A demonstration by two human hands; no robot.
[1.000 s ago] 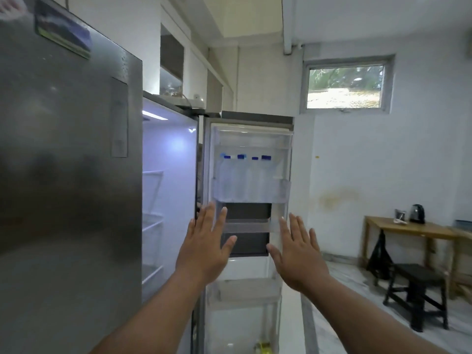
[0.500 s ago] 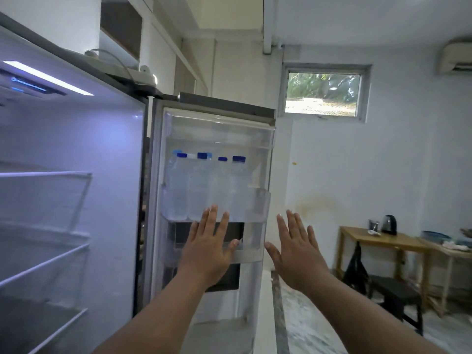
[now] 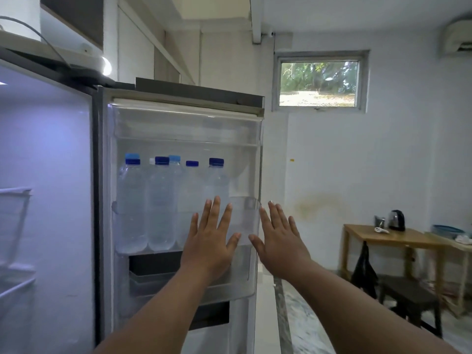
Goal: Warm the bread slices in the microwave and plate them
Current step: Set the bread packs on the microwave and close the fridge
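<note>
- Since the earlier frames, both hands have risen and the view has swung right, so the open grey refrigerator door (image 3: 178,200) fills the centre.
- Left hand (image 3: 209,244) and right hand (image 3: 279,241) hover near the door's clear plastic shelf (image 3: 245,221), fingers straight and spread, holding nothing.
- That shelf holds clear blue-capped water bottles (image 3: 132,200); the lit white compartment (image 3: 46,175) at left shows bare wire racks.
- Bread slices and microwave are nowhere in view; I judge this the search step, so next comes looking elsewhere.
</note>
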